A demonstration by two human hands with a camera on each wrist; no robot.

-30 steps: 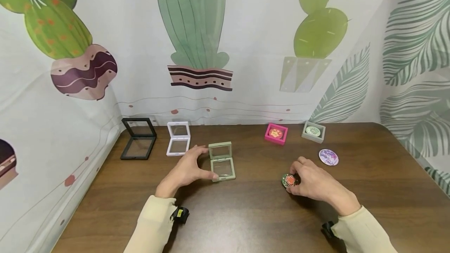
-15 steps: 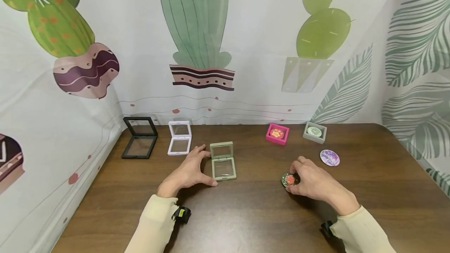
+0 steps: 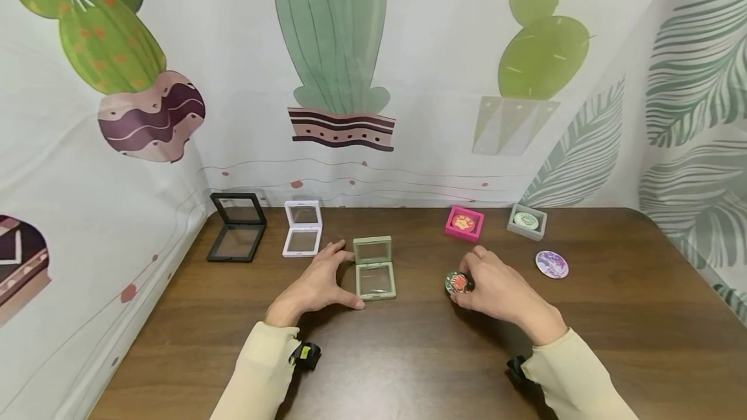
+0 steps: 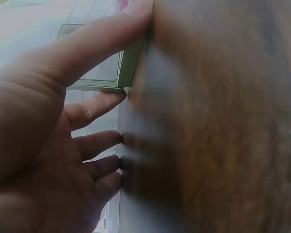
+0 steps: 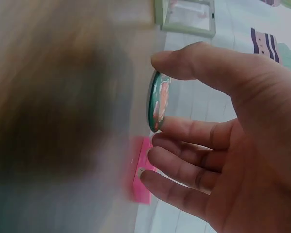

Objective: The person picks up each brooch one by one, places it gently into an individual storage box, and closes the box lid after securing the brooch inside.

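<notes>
A dark green round badge (image 3: 458,283) with an orange-red picture is pinched between the thumb and fingers of my right hand (image 3: 496,289), low over the table; the right wrist view shows its green edge tilted between thumb and index finger. My left hand (image 3: 318,284) rests on the table with fingers spread, beside a small green frame case (image 3: 376,280) that stands unfolded with its lid up. The left thumb lies by the case's front left corner and the index finger by its hinge side; whether they touch it I cannot tell.
Unfolded black (image 3: 232,242) and white (image 3: 301,241) frame cases stand at the back left. A pink box (image 3: 464,223) and a grey box (image 3: 527,221), each with a round badge inside, are at the back right. A purple badge (image 3: 551,264) lies flat at the right. A patterned cloth backs the table.
My right hand has moved left with the dark green badge, closer to the green case. The left thumb has slipped off the case's front corner; the left hand otherwise stays beside it.
</notes>
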